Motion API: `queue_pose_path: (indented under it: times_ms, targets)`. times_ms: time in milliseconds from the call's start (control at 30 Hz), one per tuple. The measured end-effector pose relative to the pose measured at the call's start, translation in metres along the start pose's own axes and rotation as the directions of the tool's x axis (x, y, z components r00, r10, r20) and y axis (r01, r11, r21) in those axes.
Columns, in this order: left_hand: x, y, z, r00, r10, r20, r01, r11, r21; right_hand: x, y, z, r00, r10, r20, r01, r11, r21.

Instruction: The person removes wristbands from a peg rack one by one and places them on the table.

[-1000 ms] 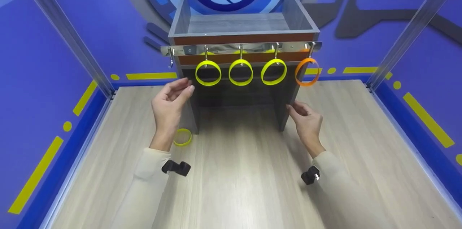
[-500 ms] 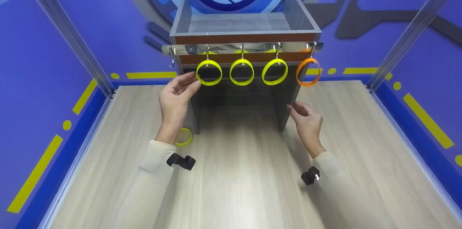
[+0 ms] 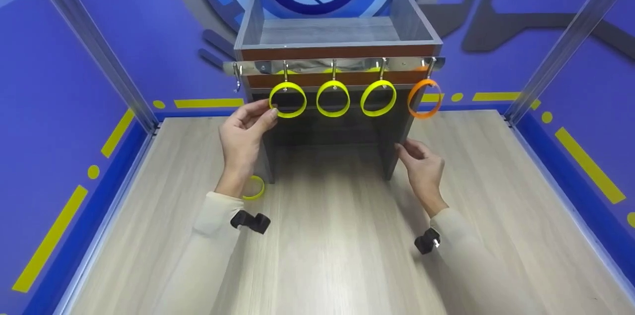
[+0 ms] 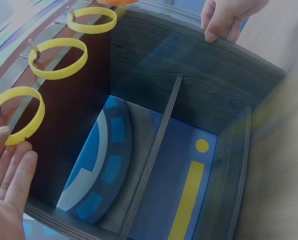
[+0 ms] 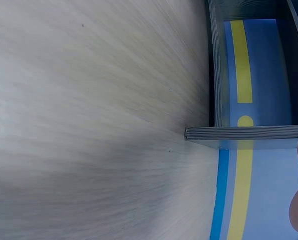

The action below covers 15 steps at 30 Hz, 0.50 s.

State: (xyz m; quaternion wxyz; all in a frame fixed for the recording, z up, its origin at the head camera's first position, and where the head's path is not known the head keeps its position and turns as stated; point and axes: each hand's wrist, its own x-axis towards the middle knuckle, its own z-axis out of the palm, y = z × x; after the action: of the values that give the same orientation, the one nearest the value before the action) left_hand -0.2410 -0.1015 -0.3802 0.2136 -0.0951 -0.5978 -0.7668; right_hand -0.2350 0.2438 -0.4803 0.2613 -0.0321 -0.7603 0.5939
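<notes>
In the head view, the thumb and fingers of my left hand (image 3: pixel 241 139) pinch the lower left rim of the leftmost yellow ring (image 3: pixel 303 109), which hangs on a metal hook. The left wrist view shows this ring (image 4: pixel 39 112) with the thumb and fingertips on its lower edge. Two more yellow rings (image 3: pixel 349 102) (image 3: pixel 395 99) and an orange ring (image 3: pixel 439 101) hang on hooks to the right. My right hand (image 3: pixel 423 163) grips the front edge of the right side panel (image 3: pixel 392 156) of the grey wooden shelf (image 3: pixel 342 46).
A metal hook rail (image 3: pixel 307 66) runs across the shelf front, its leftmost hook (image 3: pixel 237 84) bare. Another yellow ring (image 3: pixel 260 193) lies on the wooden table (image 3: pixel 327 240), partly hidden behind my left wrist. Printed blue walls (image 3: pixel 109 52) enclose the table.
My left hand has moved right and slightly up to the leftmost hanging ring and now pinches it. The right hand stays at the side panel.
</notes>
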Motion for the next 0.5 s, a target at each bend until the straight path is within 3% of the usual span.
queue_pose_path:
  times_ms: [233, 500]
  targets:
    - [0.001, 0.008, 0.002, 0.999, 0.036, -0.017, -0.036, 0.999, 0.000, 0.011, 0.033, 0.001, 0.999, -0.026, -0.022, 0.027, 0.999, 0.028]
    - [0.002, 0.015, 0.005, 0.997, 0.064, -0.035, -0.064, 0.998, 0.002, 0.001, 0.004, 0.000, 1.000, -0.016, -0.019, 0.017, 1.000, 0.020]
